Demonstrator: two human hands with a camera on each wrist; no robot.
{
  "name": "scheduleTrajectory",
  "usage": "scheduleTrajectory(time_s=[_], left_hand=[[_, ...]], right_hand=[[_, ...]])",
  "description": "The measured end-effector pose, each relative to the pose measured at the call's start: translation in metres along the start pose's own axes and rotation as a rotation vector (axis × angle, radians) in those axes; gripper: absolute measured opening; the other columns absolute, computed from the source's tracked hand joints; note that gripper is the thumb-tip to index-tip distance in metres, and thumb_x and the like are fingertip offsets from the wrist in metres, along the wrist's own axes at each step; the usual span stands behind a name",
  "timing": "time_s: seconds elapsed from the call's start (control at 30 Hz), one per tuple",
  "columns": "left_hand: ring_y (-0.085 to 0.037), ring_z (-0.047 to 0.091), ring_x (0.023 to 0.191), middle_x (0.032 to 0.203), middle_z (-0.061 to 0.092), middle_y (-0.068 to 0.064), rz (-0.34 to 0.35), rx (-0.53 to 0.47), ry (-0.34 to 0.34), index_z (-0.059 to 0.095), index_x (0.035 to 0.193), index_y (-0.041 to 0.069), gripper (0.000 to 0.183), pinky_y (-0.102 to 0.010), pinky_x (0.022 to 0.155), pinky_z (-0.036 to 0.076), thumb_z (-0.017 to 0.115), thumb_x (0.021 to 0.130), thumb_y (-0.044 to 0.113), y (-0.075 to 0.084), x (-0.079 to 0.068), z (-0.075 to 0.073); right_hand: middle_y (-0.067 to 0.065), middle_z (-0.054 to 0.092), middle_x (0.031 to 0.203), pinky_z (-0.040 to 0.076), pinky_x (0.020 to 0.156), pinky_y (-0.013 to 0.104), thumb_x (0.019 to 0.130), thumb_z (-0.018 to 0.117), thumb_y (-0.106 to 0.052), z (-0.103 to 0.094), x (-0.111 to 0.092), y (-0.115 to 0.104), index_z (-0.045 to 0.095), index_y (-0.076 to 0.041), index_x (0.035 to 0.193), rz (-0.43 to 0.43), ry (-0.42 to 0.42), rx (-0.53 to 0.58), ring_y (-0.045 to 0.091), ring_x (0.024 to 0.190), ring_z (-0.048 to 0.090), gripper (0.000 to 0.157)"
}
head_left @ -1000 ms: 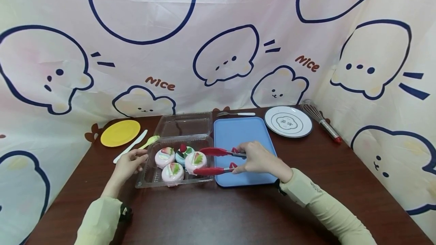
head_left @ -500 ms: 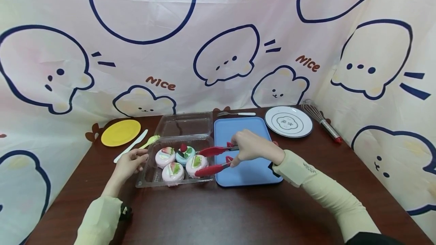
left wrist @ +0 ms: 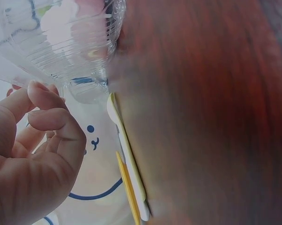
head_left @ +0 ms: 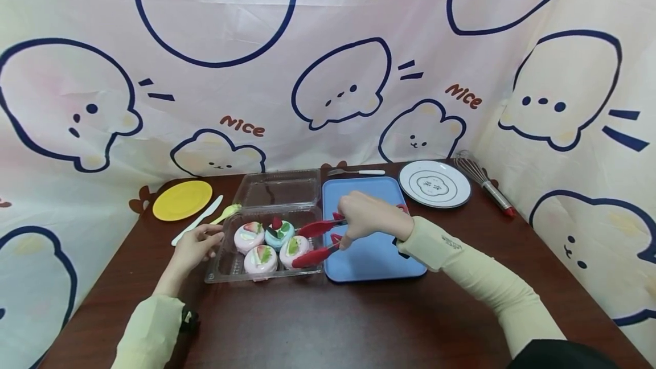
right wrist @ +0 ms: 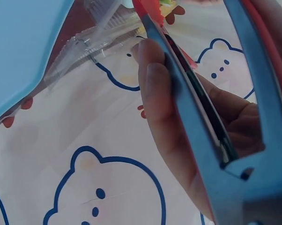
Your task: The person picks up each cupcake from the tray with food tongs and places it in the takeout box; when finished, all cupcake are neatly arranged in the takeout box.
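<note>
My left hand point(head_left: 193, 248) pinches the left rim of the clear plastic box point(head_left: 223, 266), whose lid point(head_left: 279, 188) lies folded back. In the left wrist view, curled fingertips meet the box's edge point(left wrist: 52, 77). Several toy cakes sit inside: pink ones with strawberry toppings, such as the left cake point(head_left: 249, 237), and a blue cake point(head_left: 279, 234) with a red berry. My right hand point(head_left: 374, 218) grips red-tipped tongs point(head_left: 314, 257) by their metal handles. Their spread tips stand on either side of the rightmost pink cake point(head_left: 293, 251), which rests in the box.
A blue tray point(head_left: 374, 263) lies right of the box, under my right hand. Behind are a fork point(head_left: 366, 172), a white plate point(head_left: 458, 189) and a whisk point(head_left: 487, 187). To the left lie a yellow plate point(head_left: 181, 201), a white knife point(head_left: 205, 212) and a yellow-green spoon point(head_left: 230, 210).
The rightmost pink cake has come down into the box, and the tongs' tips now spread wider around it. My right hand has moved left and farther back; the left hand has stayed put.
</note>
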State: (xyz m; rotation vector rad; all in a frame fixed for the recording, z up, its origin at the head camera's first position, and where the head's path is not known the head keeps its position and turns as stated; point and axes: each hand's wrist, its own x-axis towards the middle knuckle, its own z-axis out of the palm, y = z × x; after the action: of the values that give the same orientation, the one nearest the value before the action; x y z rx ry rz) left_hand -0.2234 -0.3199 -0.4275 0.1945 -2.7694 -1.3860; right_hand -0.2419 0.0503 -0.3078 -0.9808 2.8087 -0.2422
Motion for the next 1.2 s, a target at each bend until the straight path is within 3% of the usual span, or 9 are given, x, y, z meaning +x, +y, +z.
scheduleTrajectory(time_s=[0.33, 0.7, 1.03, 1.2], left_hand=[[-0.015, 0.053, 0.056, 0.074, 0.054, -0.007, -0.008, -0.003, -0.012, 0.052, 0.121, 0.0, 0.04, -0.028, 0.054, 0.045, 0.055, 0.09, 0.026, 0.004, -0.001, 0.0], [-0.015, 0.053, 0.056, 0.074, 0.054, -0.008, -0.012, -0.002, -0.005, 0.051, 0.122, 0.001, 0.041, -0.027, 0.054, 0.045, 0.055, 0.091, 0.027, 0.003, 0.0, -0.001], [-0.014, 0.053, 0.056, 0.073, 0.053, -0.007, -0.009, 0.008, -0.008, 0.051, 0.122, 0.0, 0.041, -0.027, 0.053, 0.045, 0.054, 0.091, 0.027, 0.002, -0.001, -0.001], [-0.014, 0.053, 0.055, 0.074, 0.053, -0.008, 0.002, 0.018, -0.005, 0.051, 0.122, 0.0, 0.041, -0.027, 0.052, 0.044, 0.054, 0.091, 0.027, 0.003, -0.001, -0.001]], right_hand=[[-0.002, 0.053, 0.063, 0.042, 0.048, 0.027, 0.057, 0.084, -0.038, 0.004, 0.007, -0.005, 0.064, -0.009, 0.082, 0.019, -0.033, 0.01, 0.014, 0.056, 0.049, 0.043], [-0.003, 0.055, 0.064, 0.043, 0.049, 0.026, 0.056, 0.085, -0.037, 0.007, 0.007, 0.0, 0.066, -0.007, 0.086, 0.024, -0.02, 0.049, 0.014, 0.057, 0.05, 0.046], [-0.002, 0.054, 0.058, 0.038, 0.046, 0.025, 0.056, 0.084, -0.041, 0.013, 0.005, 0.006, 0.065, -0.009, 0.077, 0.021, -0.001, 0.052, 0.012, 0.05, 0.043, 0.044], [-0.004, 0.055, 0.06, 0.04, 0.047, 0.025, 0.056, 0.084, -0.041, 0.014, 0.004, 0.008, 0.065, -0.009, 0.077, 0.03, 0.004, 0.066, 0.011, 0.052, 0.046, 0.043]])
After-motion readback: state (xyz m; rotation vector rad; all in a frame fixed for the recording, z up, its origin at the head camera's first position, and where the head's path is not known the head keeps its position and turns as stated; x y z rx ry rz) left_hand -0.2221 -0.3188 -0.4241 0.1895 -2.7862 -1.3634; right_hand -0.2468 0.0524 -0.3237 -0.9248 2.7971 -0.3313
